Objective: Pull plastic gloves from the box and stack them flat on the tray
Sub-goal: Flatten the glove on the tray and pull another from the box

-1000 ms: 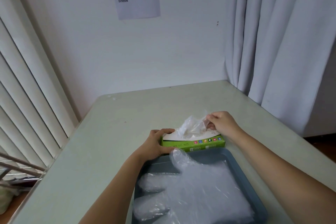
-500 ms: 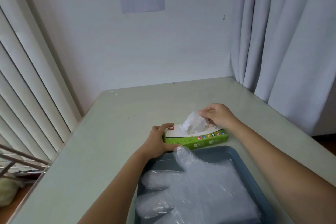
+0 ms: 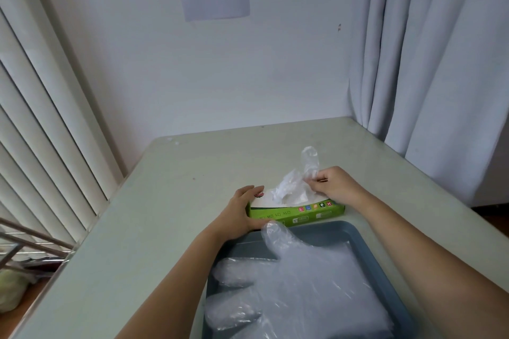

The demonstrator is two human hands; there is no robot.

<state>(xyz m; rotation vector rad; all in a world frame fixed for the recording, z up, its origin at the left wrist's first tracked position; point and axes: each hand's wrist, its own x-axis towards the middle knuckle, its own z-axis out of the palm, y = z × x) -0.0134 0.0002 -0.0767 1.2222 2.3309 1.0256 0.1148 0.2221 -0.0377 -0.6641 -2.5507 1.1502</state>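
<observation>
Tray (image 3: 366, 242), near right of desk (image 3: 165, 215): stack of gloves (image 3: 303, 283) lying flat, done so far. Box (image 3: 297, 213), just beyond tray: left hand (image 3: 242, 215) grips its left end; right hand (image 3: 336, 187) pinches crumpled glove (image 3: 297, 187), partly drawn out. Outstanding: free, flatten, stack it; box contents unseen.

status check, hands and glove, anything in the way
Left hand grips box end. Right hand pinches glove, partly out of the box. Stack flat on tray, path looks clear.
</observation>
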